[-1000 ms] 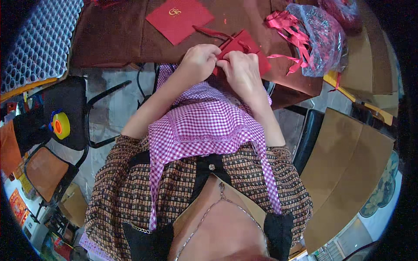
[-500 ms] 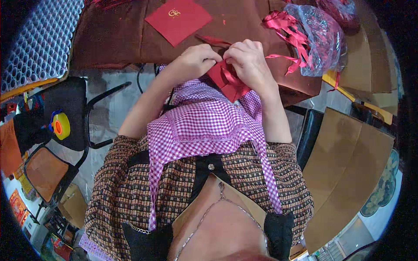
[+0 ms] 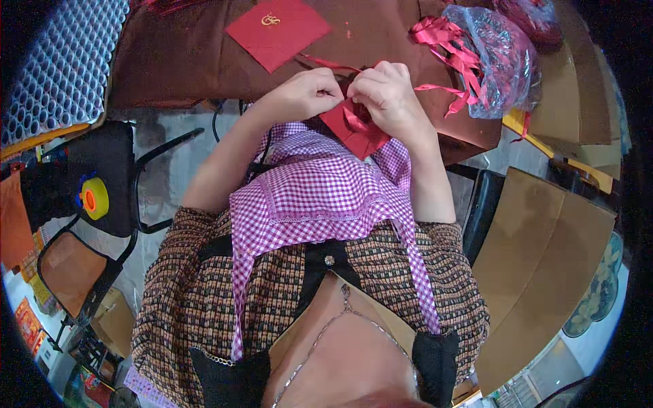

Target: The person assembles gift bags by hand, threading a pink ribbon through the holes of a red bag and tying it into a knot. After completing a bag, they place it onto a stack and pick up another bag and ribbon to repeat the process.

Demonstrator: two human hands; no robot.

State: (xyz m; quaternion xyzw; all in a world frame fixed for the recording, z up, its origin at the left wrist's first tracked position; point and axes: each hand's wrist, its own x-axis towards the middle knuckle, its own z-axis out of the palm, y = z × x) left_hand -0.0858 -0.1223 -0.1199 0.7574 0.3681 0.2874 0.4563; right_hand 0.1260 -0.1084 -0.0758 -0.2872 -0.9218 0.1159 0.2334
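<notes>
At the table's near edge, a folded red paper piece [image 3: 348, 141] sits tilted between my hands and above my lap. A loop of red ribbon [image 3: 356, 121] lies across its face. My right hand [image 3: 389, 98] is closed in a pinch on the ribbon at the upper edge of the paper. Just to the left, my left hand [image 3: 309, 94] is closed too, fingertips curled together beside that edge; whatever they hold is hidden. A loose ribbon end [image 3: 325, 63] trails on the table behind both hands.
A flat red square card [image 3: 279, 34] with a gold emblem lies on the brown-covered table [image 3: 183, 64]. To the right, red ribbons [image 3: 452, 51] spill beside a clear plastic bag [image 3: 507, 61]. Cardboard [image 3: 544, 272] stands at right; a chair [image 3: 102, 177] is at left.
My left hand has shifted slightly left, and the paper piece has tilted a little the same way. The loose ribbon end behind the hands has moved slightly left. My right hand stays nearly in place.
</notes>
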